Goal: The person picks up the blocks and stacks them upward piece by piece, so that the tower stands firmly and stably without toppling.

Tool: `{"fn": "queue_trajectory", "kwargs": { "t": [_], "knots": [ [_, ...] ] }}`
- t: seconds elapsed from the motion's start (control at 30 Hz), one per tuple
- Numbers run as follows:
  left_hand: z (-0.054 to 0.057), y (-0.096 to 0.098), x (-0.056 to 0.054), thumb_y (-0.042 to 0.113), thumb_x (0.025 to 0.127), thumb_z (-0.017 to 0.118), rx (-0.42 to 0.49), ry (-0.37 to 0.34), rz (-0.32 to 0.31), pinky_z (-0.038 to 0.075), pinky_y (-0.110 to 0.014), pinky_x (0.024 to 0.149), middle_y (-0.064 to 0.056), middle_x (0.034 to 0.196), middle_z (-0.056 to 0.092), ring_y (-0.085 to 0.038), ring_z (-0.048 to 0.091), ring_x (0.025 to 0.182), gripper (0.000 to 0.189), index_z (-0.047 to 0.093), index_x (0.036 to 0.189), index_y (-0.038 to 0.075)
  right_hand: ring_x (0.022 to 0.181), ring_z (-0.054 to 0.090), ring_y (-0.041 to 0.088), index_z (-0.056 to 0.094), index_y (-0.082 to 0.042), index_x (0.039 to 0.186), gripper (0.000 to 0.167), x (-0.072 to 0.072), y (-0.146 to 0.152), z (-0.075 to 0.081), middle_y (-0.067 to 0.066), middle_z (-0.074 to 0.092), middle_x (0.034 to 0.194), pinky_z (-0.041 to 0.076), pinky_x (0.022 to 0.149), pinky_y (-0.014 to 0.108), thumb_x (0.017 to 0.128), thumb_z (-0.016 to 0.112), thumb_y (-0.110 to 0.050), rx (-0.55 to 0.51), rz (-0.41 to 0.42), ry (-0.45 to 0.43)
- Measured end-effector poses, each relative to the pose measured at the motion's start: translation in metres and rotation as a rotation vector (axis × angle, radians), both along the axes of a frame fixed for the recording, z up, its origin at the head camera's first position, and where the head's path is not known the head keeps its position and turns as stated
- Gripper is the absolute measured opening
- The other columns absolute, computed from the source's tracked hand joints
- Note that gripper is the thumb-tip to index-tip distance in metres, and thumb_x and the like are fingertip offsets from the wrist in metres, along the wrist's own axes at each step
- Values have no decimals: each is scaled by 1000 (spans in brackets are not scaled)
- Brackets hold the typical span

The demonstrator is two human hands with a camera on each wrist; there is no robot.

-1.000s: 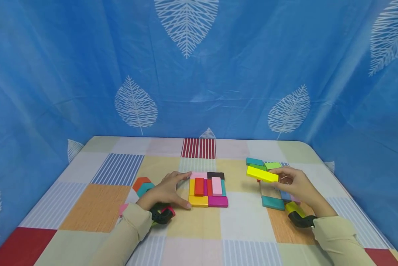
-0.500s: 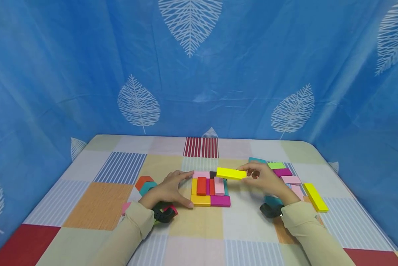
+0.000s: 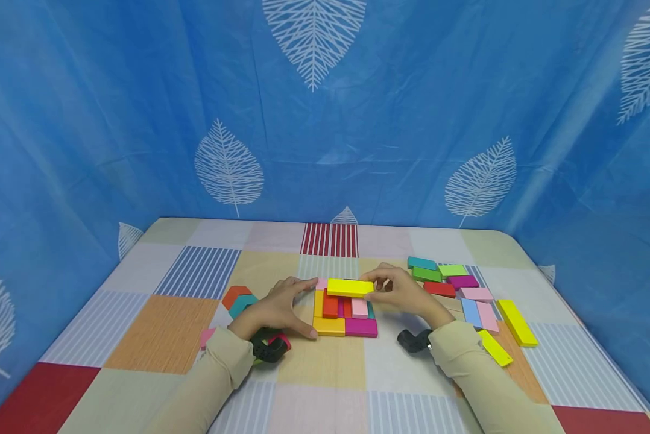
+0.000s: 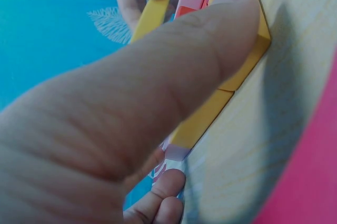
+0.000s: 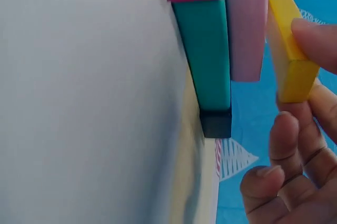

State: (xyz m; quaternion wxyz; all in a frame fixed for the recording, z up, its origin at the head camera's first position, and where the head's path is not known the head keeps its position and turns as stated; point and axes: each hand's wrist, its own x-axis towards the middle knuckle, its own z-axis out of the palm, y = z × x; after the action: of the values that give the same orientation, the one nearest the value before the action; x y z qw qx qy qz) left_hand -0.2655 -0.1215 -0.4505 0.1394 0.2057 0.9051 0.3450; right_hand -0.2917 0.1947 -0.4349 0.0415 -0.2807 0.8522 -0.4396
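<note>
Head view puts the yellow block (image 3: 350,287), a long bar with flat, bright faces, over the 12 o'clock side of a block layout (image 3: 360,328), nearly hiding the dark block (image 5: 216,124) there. Thumb and fingertips of the right hand (image 3: 403,295) pinch its 3 o'clock end. From the right wrist, blue shows between part of it and the pink block (image 5: 246,29); whether its far end touches anything, I can't tell. At the layout's 9 o'clock, the left hand (image 3: 273,313) has thumb and fingers spread apart; seen from its wrist, the thumb covers much of the layout. Farther toward 9 o'clock, that hand partly covers a teal piece (image 3: 242,304). Loose blocks (image 3: 517,323) lie out at 3 o'clock.
</note>
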Motion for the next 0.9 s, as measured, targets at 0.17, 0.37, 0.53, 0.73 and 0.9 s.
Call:
{"fn": "queue_trajectory", "kwargs": {
  "t": [0.17, 0.37, 0.53, 0.73, 0.9],
  "knots": [
    [0, 0, 0, 38, 74, 100, 0, -2, 1, 42, -64, 116, -20, 158, 45, -37, 40, 137, 112, 42, 167, 11, 87, 57, 22, 77, 2, 123, 32, 0, -5, 0, 4, 62, 96, 50, 70, 27, 93, 85, -5, 8, -19, -31],
    [1, -1, 0, 37, 74, 100, 1, 4, 0, 41, -65, 116, -20, 157, 45, -38, 41, 137, 112, 42, 166, 10, 89, 57, 24, 77, 1, 122, 31, -1, -7, 0, 5, 63, 98, 50, 72, 28, 93, 85, -8, 29, -16, -53],
    [1, -2, -1, 37, 74, 99, 8, 4, -6, 40, -66, 117, -20, 156, 45, -38, 41, 137, 111, 43, 166, 10, 91, 58, 24, 77, 1, 124, 33, -1, -8, 1, 7, 67, 104, 53, 77, 29, 93, 85, -8, 47, -1, -77],
    [1, -2, -1, 37, 74, 99, 2, 10, -12, 40, -66, 116, -20, 156, 46, -38, 41, 137, 112, 42, 167, 10, 92, 59, 24, 76, 1, 126, 36, -1, -10, 4, 7, 69, 109, 55, 79, 32, 94, 85, -10, 84, -20, -103],
    [1, -2, -1, 38, 75, 99, 4, 3, -11, 40, -66, 117, -21, 157, 45, -39, 41, 138, 112, 42, 167, 10, 92, 59, 23, 75, 1, 129, 39, -1, -11, 5, 9, 70, 113, 55, 77, 32, 93, 85, -11, 96, -28, -117]
  ]
}}
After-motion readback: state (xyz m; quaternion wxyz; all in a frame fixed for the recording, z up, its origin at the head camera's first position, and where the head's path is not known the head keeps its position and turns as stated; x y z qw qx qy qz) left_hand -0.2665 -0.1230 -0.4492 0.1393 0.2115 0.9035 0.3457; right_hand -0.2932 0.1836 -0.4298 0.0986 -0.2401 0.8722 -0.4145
